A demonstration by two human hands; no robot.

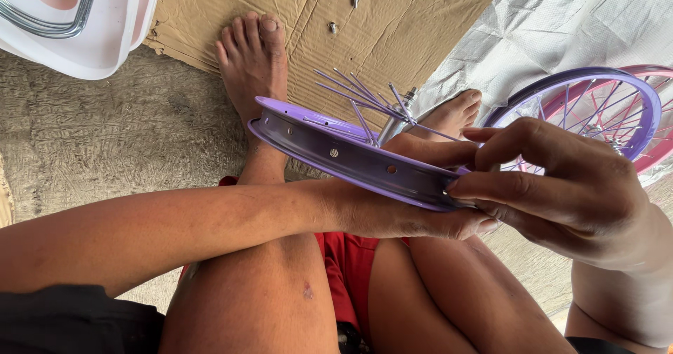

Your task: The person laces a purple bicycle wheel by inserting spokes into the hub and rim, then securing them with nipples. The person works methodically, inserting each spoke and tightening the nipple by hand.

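My left hand (392, 217) cups the purple rim (350, 158) from below; my right hand (561, 193) has its grip pinching the rim edge. Several spokes (357, 91) fan loose from the hub (396, 119), so I judge lacing barely begun.

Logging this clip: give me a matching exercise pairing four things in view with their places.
Things:
1. purple rim
2. finished purple wheel
3. loose bolts
4. white tub

Places:
A. top left corner, on the ground
B. on the cardboard
C. right, over a pink wheel
D. held between left hand and right hand

Pairs: 1-D, 2-C, 3-B, 4-A
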